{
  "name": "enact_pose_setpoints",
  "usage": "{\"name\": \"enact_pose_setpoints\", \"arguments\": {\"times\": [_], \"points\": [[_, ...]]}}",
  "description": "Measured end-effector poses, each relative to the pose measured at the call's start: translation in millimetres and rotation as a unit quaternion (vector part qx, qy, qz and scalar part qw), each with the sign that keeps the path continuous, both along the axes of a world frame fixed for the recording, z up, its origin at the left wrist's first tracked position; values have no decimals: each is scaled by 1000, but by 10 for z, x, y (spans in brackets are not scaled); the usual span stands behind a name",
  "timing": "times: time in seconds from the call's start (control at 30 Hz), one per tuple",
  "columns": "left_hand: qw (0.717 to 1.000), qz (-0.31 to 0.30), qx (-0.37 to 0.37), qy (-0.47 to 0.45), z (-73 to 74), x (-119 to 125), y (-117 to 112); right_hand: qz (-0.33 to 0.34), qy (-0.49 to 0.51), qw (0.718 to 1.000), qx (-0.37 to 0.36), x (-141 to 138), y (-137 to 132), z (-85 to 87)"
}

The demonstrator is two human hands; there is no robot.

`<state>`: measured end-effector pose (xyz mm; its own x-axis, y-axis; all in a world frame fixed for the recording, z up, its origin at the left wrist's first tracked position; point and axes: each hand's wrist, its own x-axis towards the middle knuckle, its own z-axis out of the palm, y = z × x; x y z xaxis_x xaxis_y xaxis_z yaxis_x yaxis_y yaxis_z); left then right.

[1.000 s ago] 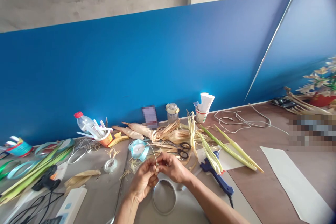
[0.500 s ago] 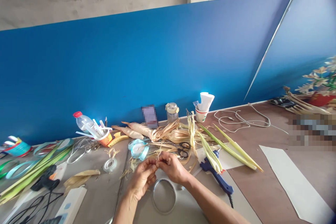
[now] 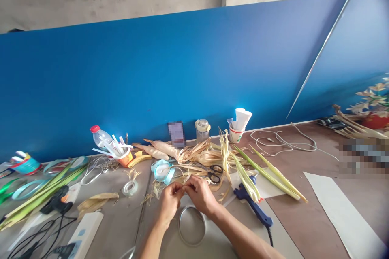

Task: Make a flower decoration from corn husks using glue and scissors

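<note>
My left hand [image 3: 168,202] and my right hand [image 3: 199,195] meet over the table, fingertips pinched together on a small piece too tiny to name, perhaps a thin wire or husk strip. Just below them lies a metal ring [image 3: 191,226]. A spool of light blue ribbon [image 3: 162,170] sits just beyond my left hand. Black scissors [image 3: 215,173] lie beyond my right hand, among dried corn husks [image 3: 188,154]. A blue glue gun [image 3: 254,206] rests to the right of my right forearm.
Green leaf strips [image 3: 267,174] fan out to the right. A roll of clear tape [image 3: 130,188], a plastic bottle [image 3: 100,137], a cup of sticks [image 3: 123,156], a jar [image 3: 202,129] and a paper cup [image 3: 236,131] stand near the blue partition. White paper [image 3: 343,210] lies at right, cables [image 3: 39,238] at left.
Both hands have stayed pinched together and shifted slightly away from me and to the right, above the ring. The view has moved a little.
</note>
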<state>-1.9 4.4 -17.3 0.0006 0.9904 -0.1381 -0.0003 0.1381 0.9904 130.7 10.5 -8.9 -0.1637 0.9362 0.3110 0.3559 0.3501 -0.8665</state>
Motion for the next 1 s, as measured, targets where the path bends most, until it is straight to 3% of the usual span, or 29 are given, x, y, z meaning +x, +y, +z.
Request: {"name": "enact_pose_setpoints", "arguments": {"times": [0.13,0.27,0.4,0.6,0.8,1.0], "points": [[1000,7,-2,-10,6,-11,-10,-21,21,1000,-4,19,-17,67],[999,15,-28,-43,45,-17,6,-50,92,993,-46,140,107,308],[994,37,-25,-98,137,-11,-3,-93,-1,995,-18,215,365,477],[989,58,-17,-137,194,-43,-12,-114,-247,962,29,142,729,358],[986,66,-25,-151,133,-91,29,-117,-300,947,3,30,993,281],[981,75,-43,-172,140,-104,40,-109,-285,951,45,222,757,345]]}}
